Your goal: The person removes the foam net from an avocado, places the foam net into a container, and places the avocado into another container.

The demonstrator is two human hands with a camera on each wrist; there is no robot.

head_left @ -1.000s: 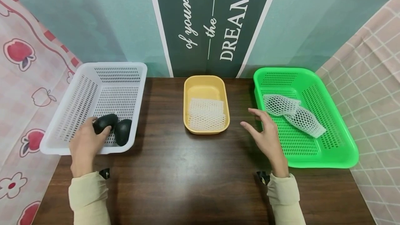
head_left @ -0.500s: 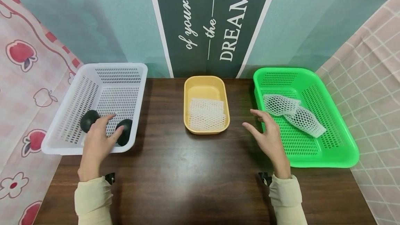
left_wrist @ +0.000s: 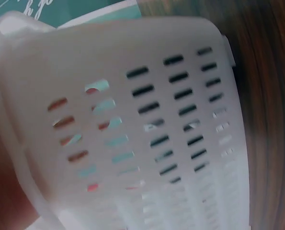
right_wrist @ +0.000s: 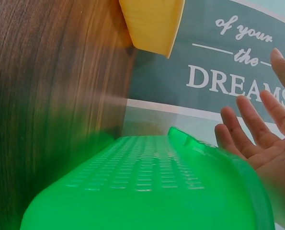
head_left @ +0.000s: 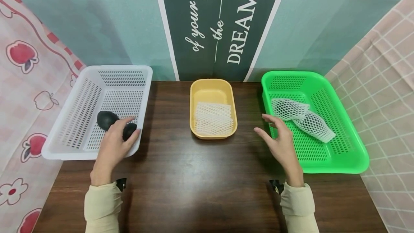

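Observation:
In the head view my left hand reaches over the near right corner of the white basket. Its thumb and fingers are spread, with a dark avocado-shaped fruit showing in the gap between them and partly hidden by the hand. Another such fruit lies just beyond the knuckles. My right hand hovers at the left rim of the green basket, fingers apart and holding nothing. In the right wrist view the palm of the right hand faces the camera.
A yellow tray with white foam netting stands at the middle back. Two white foam net sleeves lie in the green basket. The dark wooden table ends at a printed cloth backdrop.
The left hand has let go of the left fruit and shifted right, over the other one. The left fruit moved left, then back right. The right hand has drifted slightly right.

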